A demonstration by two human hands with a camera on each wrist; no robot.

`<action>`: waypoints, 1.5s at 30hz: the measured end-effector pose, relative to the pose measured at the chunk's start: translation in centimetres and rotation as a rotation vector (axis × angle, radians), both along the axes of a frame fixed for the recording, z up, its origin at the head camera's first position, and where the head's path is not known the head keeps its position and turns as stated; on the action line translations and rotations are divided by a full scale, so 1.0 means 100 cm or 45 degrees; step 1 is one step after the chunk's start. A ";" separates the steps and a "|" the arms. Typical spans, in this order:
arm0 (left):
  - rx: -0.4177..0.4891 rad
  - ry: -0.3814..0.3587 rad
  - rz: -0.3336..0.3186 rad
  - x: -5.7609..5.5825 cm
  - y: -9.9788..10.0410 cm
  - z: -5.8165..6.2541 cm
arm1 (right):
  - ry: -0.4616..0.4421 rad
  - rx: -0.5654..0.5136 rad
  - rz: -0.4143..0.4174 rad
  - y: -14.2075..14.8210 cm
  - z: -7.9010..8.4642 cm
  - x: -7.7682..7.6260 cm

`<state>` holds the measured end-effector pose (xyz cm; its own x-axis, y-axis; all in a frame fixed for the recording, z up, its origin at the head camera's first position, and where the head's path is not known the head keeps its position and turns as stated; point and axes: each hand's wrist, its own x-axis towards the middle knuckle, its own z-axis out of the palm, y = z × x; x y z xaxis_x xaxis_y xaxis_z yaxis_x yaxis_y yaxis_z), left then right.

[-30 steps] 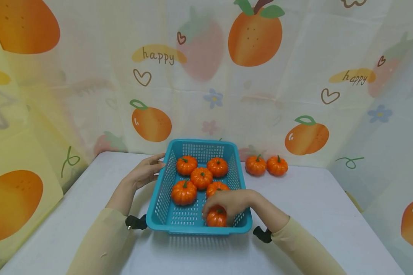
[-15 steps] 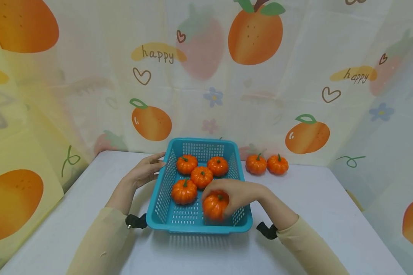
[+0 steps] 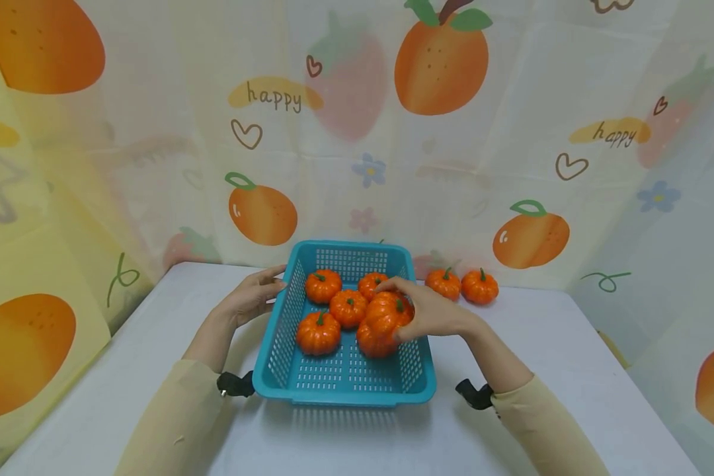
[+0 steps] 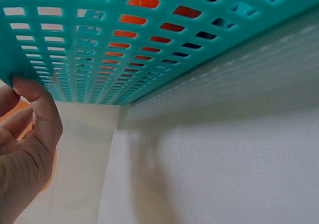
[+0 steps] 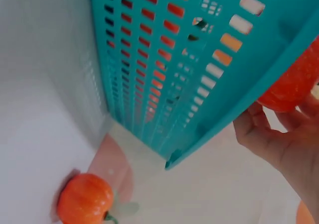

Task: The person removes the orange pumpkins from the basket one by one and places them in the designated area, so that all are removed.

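A blue-green plastic basket (image 3: 344,397) sits on the table with several small orange pumpkins in it, among them one at the left (image 3: 318,334) and one in the middle (image 3: 348,309). My right hand (image 3: 437,312) grips a toy pumpkin (image 3: 387,313), its thumb and fingers around it. That pumpkin hangs over another pumpkin (image 3: 375,342) and partly hides it. In the right wrist view, the held pumpkin (image 5: 289,87) shows above the rim. At the basket's left side, my left hand (image 3: 252,296) touches the rim from outside with its fingertips; the left wrist view shows the fingers (image 4: 42,109) against it.
Two more pumpkins stand on the white table behind the basket's right side, one nearer (image 3: 443,284) and one farther right (image 3: 479,286). A fruit-printed cloth (image 3: 357,152) hangs behind the table and at both sides.
My right hand has lifted a pumpkin from the basket's near right part and carried it upward and toward the back. The left hand stays at the rim.
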<state>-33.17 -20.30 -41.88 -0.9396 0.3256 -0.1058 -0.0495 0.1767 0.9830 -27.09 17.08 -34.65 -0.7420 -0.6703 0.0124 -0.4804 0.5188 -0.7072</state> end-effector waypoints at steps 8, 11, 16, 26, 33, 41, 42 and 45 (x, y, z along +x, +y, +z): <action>0.003 -0.006 -0.007 -0.001 0.001 -0.001 | 0.015 -0.150 -0.115 0.017 -0.001 -0.006; -0.001 -0.003 -0.003 -0.001 0.000 -0.001 | 0.041 -0.167 -0.194 0.025 -0.001 -0.009; 0.001 0.001 -0.007 -0.002 0.000 -0.002 | -0.005 -0.263 -0.339 0.041 -0.003 -0.018; 0.011 -0.009 -0.009 -0.001 0.000 -0.002 | 0.005 -0.366 -0.595 0.075 -0.010 -0.034; 0.002 0.002 -0.007 -0.002 -0.001 -0.002 | 0.040 -0.318 -0.755 0.097 -0.009 -0.039; 0.001 0.000 -0.015 -0.002 0.000 -0.001 | 0.009 -0.389 -0.958 0.123 -0.013 -0.045; 0.000 0.000 -0.016 -0.002 0.000 -0.001 | 0.008 -0.416 -0.971 0.127 -0.014 -0.047; -0.003 0.001 -0.014 -0.002 0.000 -0.001 | 0.010 -0.488 -1.027 0.139 -0.020 -0.051</action>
